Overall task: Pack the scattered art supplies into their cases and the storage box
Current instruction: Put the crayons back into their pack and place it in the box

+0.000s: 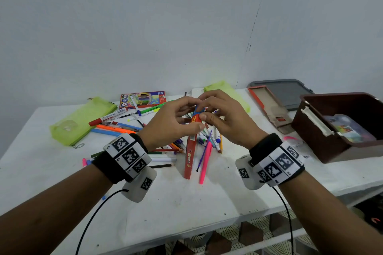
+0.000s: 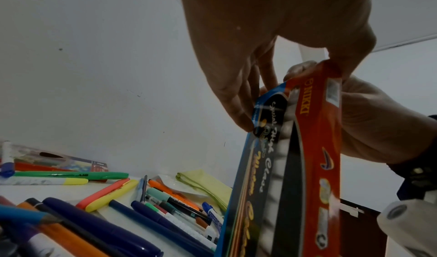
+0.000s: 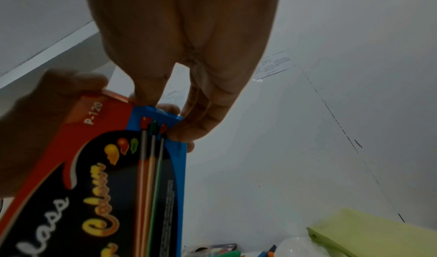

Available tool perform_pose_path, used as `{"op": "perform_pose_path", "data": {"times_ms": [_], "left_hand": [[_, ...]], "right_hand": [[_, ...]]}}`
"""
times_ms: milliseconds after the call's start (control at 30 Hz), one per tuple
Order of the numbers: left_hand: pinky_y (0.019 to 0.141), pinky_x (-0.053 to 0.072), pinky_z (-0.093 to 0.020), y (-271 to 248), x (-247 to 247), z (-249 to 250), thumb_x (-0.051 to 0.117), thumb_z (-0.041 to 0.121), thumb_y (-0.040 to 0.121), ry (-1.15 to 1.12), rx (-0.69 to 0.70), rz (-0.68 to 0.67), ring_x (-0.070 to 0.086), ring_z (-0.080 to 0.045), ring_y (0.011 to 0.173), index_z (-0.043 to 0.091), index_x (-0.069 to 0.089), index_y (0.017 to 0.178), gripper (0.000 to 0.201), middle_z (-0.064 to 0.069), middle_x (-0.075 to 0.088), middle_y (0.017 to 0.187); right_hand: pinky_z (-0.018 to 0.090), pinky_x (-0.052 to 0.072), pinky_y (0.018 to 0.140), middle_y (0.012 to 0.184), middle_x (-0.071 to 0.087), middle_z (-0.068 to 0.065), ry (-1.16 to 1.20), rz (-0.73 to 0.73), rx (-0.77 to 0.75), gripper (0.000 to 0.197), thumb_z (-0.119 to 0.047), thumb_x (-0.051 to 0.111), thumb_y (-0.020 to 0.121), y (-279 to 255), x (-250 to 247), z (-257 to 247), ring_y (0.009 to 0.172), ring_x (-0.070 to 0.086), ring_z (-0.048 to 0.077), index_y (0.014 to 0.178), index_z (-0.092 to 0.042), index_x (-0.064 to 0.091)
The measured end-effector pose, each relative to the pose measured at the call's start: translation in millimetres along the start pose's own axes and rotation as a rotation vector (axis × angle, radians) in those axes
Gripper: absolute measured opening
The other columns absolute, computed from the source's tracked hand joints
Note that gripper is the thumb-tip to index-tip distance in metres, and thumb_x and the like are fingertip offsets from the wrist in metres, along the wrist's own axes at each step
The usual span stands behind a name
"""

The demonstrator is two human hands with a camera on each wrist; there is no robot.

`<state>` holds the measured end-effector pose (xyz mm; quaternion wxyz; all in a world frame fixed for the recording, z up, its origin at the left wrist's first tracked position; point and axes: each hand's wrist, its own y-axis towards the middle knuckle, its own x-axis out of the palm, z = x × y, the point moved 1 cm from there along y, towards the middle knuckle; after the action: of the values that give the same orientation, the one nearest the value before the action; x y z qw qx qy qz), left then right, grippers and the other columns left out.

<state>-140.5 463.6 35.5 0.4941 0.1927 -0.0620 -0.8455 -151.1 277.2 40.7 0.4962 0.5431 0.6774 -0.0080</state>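
Note:
A long red and blue water colour box (image 1: 189,157) stands tilted on its end among the pens, its top end held up between both hands. My left hand (image 1: 191,115) grips the top from the left, thumb on the red side (image 2: 331,96) and fingers on the blue front (image 2: 264,121). My right hand (image 1: 209,107) pinches the blue top corner (image 3: 160,113) with its fingertips. A grey inner tray (image 2: 281,149) shows between the blue front and the red side.
Loose pens and markers (image 1: 116,126) lie around the box, with a pink pen (image 1: 205,163) beside it. Two green pouches (image 1: 83,120) (image 1: 228,93) and a coloured pencil box (image 1: 143,99) lie behind. At the right are an open red case (image 1: 269,105), a grey lid (image 1: 286,91) and a brown storage box (image 1: 342,124).

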Motion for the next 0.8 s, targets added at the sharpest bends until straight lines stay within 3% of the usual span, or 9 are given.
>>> {"op": "perform_pose_path", "data": {"times_ms": [67, 167, 233, 333, 467, 533, 667, 800], "left_hand": [[0.086, 0.054, -0.021, 0.6, -1.0, -0.4, 0.068, 0.013, 0.077, 0.011, 0.023, 0.001, 0.059, -0.004, 0.116, 0.021, 0.061, 0.119, 0.043, 0.004, 0.067, 0.118], [0.078, 0.059, -0.028, 2.6, -9.4, -4.2, 0.067, 0.026, 0.077, 0.068, 0.074, 0.123, 0.063, -0.012, 0.108, 0.020, 0.068, 0.109, 0.032, 0.001, 0.068, 0.107], [0.071, 0.059, -0.028, 3.8, -16.9, -8.9, 0.071, 0.019, 0.081, 0.109, 0.098, 0.215, 0.066, -0.012, 0.096, 0.022, 0.071, 0.097, 0.016, 0.002, 0.068, 0.097], [0.070, 0.058, -0.023, 2.5, -22.8, -13.7, 0.071, 0.009, 0.086, 0.149, 0.118, 0.287, 0.067, -0.009, 0.091, 0.028, 0.070, 0.095, 0.022, 0.004, 0.069, 0.095], [0.072, 0.058, -0.021, 0.0, -25.0, -13.5, 0.070, 0.011, 0.087, 0.175, 0.122, 0.321, 0.068, -0.007, 0.089, 0.027, 0.070, 0.099, 0.020, 0.010, 0.071, 0.092], [0.070, 0.056, -0.016, 1.4, -25.5, -12.1, 0.070, 0.013, 0.087, 0.209, 0.128, 0.332, 0.068, -0.001, 0.084, 0.028, 0.070, 0.097, 0.019, 0.014, 0.070, 0.088], [0.069, 0.056, -0.015, 5.4, -25.9, -12.6, 0.071, 0.015, 0.086, 0.191, 0.112, 0.333, 0.068, -0.001, 0.083, 0.029, 0.070, 0.094, 0.016, 0.013, 0.070, 0.086], [0.074, 0.056, -0.018, 8.5, -31.6, -17.9, 0.071, 0.018, 0.083, 0.157, 0.148, 0.288, 0.069, -0.004, 0.089, 0.020, 0.072, 0.103, 0.020, 0.010, 0.071, 0.092]], "right_hand": [[0.016, 0.043, 0.081, 0.115, 0.057, 0.004, -0.067, 0.006, -0.046, 0.014, -0.021, 0.058, 0.095, 0.3, 0.4, 1.0, 0.092, 0.055, 0.007, 0.102, -0.011, 0.066], [0.029, 0.044, 0.081, 0.100, 0.062, -0.002, -0.181, 0.071, -0.052, 0.015, -0.025, 0.057, 0.096, 2.4, -0.8, 5.1, 0.092, 0.053, 0.014, 0.100, -0.013, 0.065], [0.029, 0.047, 0.075, 0.093, 0.063, -0.010, -0.090, 0.106, 0.005, 0.013, -0.021, 0.059, 0.095, 3.3, -1.0, 8.3, 0.086, 0.055, 0.008, 0.101, -0.013, 0.067], [0.026, 0.051, 0.072, 0.094, 0.064, -0.018, 0.066, 0.154, 0.119, 0.013, -0.018, 0.062, 0.093, 2.9, 3.0, 13.0, 0.088, 0.060, 0.004, 0.103, -0.017, 0.070], [0.040, 0.057, 0.075, 0.093, 0.070, -0.007, 0.249, 0.189, 0.189, 0.012, -0.012, 0.065, 0.092, 1.4, 4.6, 14.1, 0.088, 0.066, 0.022, 0.099, -0.020, 0.070], [0.043, 0.057, 0.075, 0.092, 0.071, -0.004, 0.258, 0.208, 0.190, 0.013, -0.011, 0.066, 0.091, 0.8, 5.4, 14.3, 0.087, 0.066, 0.024, 0.098, -0.020, 0.071], [0.044, 0.056, 0.076, 0.092, 0.072, 0.000, 0.272, 0.232, 0.179, 0.013, -0.014, 0.067, 0.088, -0.5, 6.1, 15.7, 0.087, 0.066, 0.023, 0.098, -0.020, 0.073], [0.039, 0.058, 0.078, 0.098, 0.072, -0.003, 0.247, 0.191, 0.148, 0.020, -0.012, 0.067, 0.089, -8.5, 3.1, 20.4, 0.095, 0.067, 0.014, 0.107, -0.019, 0.071]]}}
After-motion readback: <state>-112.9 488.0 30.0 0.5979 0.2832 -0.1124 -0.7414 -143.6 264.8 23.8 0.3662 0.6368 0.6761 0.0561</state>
